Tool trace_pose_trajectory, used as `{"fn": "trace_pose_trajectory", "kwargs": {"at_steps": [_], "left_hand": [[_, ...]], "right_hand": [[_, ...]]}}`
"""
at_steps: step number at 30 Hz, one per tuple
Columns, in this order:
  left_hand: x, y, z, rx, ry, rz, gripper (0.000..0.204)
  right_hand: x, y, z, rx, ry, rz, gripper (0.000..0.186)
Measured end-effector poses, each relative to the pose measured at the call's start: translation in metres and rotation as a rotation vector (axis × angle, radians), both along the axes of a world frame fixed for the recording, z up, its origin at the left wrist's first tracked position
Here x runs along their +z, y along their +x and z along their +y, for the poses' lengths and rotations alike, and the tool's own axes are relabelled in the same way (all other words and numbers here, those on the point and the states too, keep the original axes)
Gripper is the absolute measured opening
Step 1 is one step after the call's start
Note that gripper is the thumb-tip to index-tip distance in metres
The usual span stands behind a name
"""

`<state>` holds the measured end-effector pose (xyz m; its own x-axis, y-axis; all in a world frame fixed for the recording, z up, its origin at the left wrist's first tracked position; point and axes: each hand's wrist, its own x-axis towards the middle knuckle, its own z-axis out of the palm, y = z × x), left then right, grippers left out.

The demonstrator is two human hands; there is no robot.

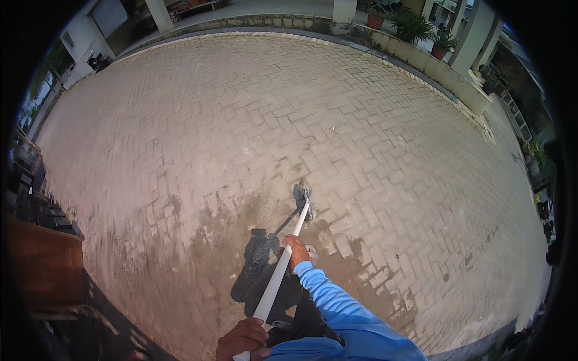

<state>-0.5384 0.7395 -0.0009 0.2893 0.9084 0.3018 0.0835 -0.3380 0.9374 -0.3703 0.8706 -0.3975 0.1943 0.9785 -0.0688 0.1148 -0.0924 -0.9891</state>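
Both my hands are closed around a long white pole (276,283), which slants down and away from me. My left hand (244,340) grips its near end at the lower edge. Further along the shaft, my right hand (296,251) is wrapped round it, its arm in a blue sleeve (337,304). At the far end a small dark grey and whitish head (305,201) rests on the paving. It looks like a broom head, but is too small to tell for sure. Dark, loose-looking dirt (303,181) lies just beyond it.
Block paving (241,120) spreads all around, with dirt stains near me. A low wall (421,57) with potted plants (411,27) borders the far side. A brown wooden piece of furniture (45,265) stands at the left. My shadow (259,271) falls beside the pole.
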Motion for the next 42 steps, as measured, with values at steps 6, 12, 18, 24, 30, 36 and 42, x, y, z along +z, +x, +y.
{"fn": "trace_pose_trajectory", "kwargs": {"at_steps": [6,12,18,24,30,36,42], "left_hand": [[0.002,0.064,0.098,0.195,-0.180,0.154,0.013],[0.076,0.067,0.160,0.234,-0.169,0.116,0.020],[0.067,0.066,0.177,0.194,-0.002,-0.120,0.023],[-0.068,0.092,0.238,0.452,0.016,-0.109,0.027],[-0.053,0.101,0.254,0.768,-0.159,0.114,0.032],[0.042,0.067,0.247,0.652,-0.045,0.048,0.037],[0.046,0.059,0.233,0.431,0.080,-0.131,0.036]], "right_hand": [[-0.035,0.001,0.034,0.421,-0.062,-0.346,0.030],[0.061,-0.048,0.011,0.581,-0.101,-0.122,0.027],[0.106,0.031,0.106,0.479,0.021,-0.244,0.033],[0.027,0.084,0.291,0.360,-0.003,-0.717,0.044],[-0.005,-0.004,0.260,0.696,-0.170,-0.608,0.049],[0.058,-0.056,0.189,0.959,-0.132,-0.392,0.041],[0.103,-0.015,0.225,0.678,0.114,-0.314,0.027]]}}
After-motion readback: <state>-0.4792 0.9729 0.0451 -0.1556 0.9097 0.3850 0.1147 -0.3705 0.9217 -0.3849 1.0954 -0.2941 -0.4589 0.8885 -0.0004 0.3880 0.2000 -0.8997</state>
